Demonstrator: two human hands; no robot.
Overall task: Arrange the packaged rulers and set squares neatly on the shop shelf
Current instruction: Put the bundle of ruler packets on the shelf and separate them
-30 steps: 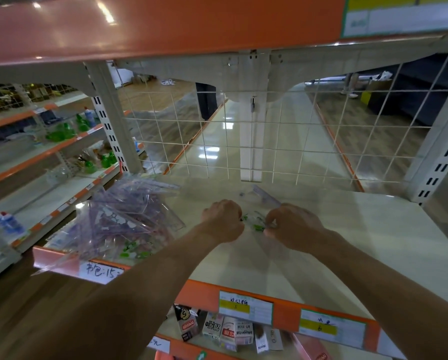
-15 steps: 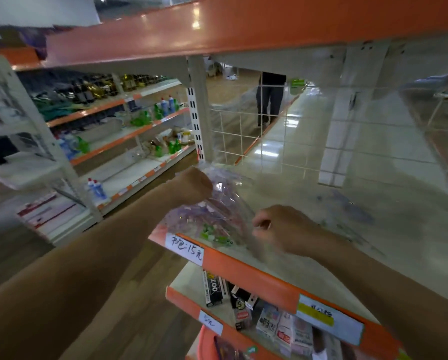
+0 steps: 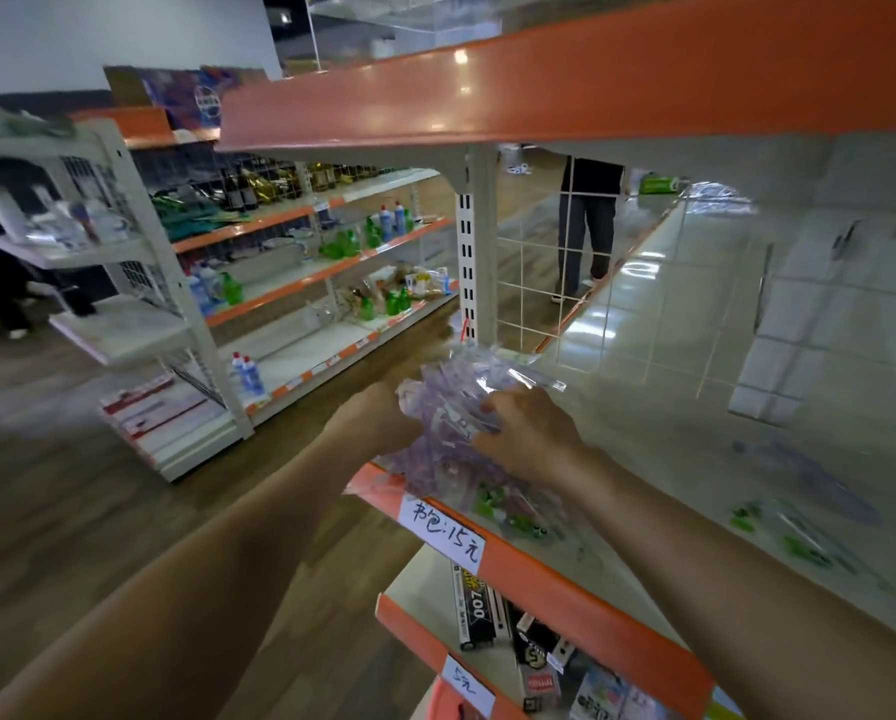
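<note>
Both hands are at the heap of packets (image 3: 451,402), which sits at the front left corner of the shelf (image 3: 685,387), just in front of the white upright post (image 3: 476,252) and spilling a little over the orange lip above the handwritten price label (image 3: 448,535). The left hand (image 3: 383,420) comes in from the heap's left side. Its fingers disappear behind the clear plastic, so I cannot tell whether it grips or only steadies. The right hand (image 3: 531,433) lies on the heap's right flank, fingers curled into the wrappers and holding them.

So the heap is between the two hands, slightly ahead of both wrists. The open run of shelf is all to the right of it, on the right hand's side. Any shift along the shelf would, I think, be led by that hand, with the left one pushing from behind.

The packets are jumbled rather than squared. As far as the blur allows, most long edges run slantwise, from the front lip back toward the post. One clear top packet juts out to the right over the shelf, and the green printed ends point at the lip. Straightening them would mean turning those long edges to match the shelf front.

Well apart to the right lies a loose packet (image 3: 804,485), flat, its length slanting from back left to front right, with the right hand the nearer one.
</note>
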